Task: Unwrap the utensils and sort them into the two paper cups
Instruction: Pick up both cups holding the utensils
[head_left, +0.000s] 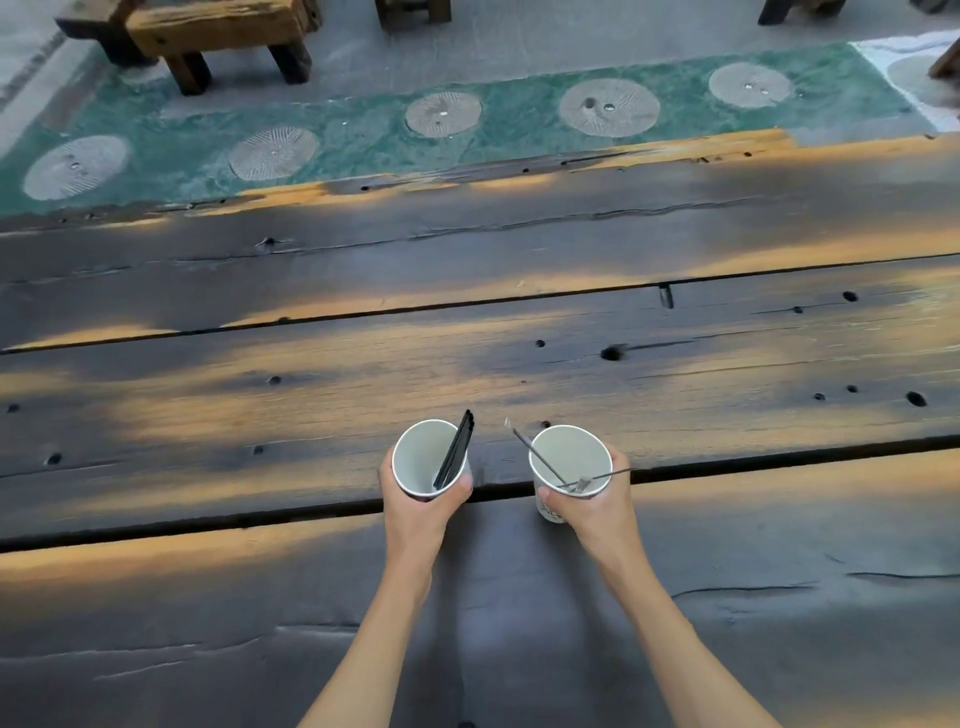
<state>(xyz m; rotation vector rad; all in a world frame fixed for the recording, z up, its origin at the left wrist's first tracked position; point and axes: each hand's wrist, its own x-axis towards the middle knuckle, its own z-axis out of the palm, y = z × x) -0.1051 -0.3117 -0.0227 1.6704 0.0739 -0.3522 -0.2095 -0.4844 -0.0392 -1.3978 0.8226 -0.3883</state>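
Observation:
Two white paper cups stand side by side on the dark plank table. My left hand wraps around the left cup, which holds black chopsticks leaning against its right rim. My right hand grips the right cup. Thin metal utensils rest in that cup, one handle sticking out to the upper left, another lying across the rim to the right. No wrapper is visible.
Gaps run between the table's planks, and small holes dot the wood. Beyond the far edge lies a green floor strip with round stone discs. Wooden stools stand at the back left.

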